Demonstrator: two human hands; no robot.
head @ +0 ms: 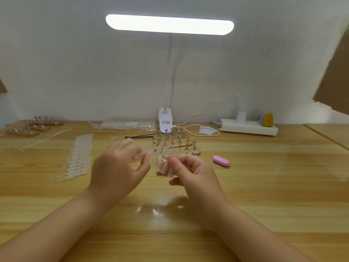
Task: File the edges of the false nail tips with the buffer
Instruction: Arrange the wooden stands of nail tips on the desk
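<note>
Centre of frame: both hands raised a little above the surface [264, 186], working a strip of clear false nail tips [160, 154] between them. Left hand [120, 167], fingers curled, thumb and forefinger pinching the strip's upper-left end. Right hand [190, 171], fingers curled in, pinching the strip's lower-right end; exact contact blurred by motion and by the clear plastic. Strip runs on a slant from upper left to lower right.

Buffer [220, 161], pink over purple, lies flat and untouched just right of centre, to the right of the right hand and near it, long axis roughly left-right with a slight downward tilt to the right. Right hand is plainly the nearer; left hand sits well apart from it, across the strip.

Judgement: filing not begun; a tip must come free first, then the right hand reaches right for the buffer.

Behind the hands: wooden stand of metal holders [175, 142]. Left of centre: more tip strips [77, 157].
</note>
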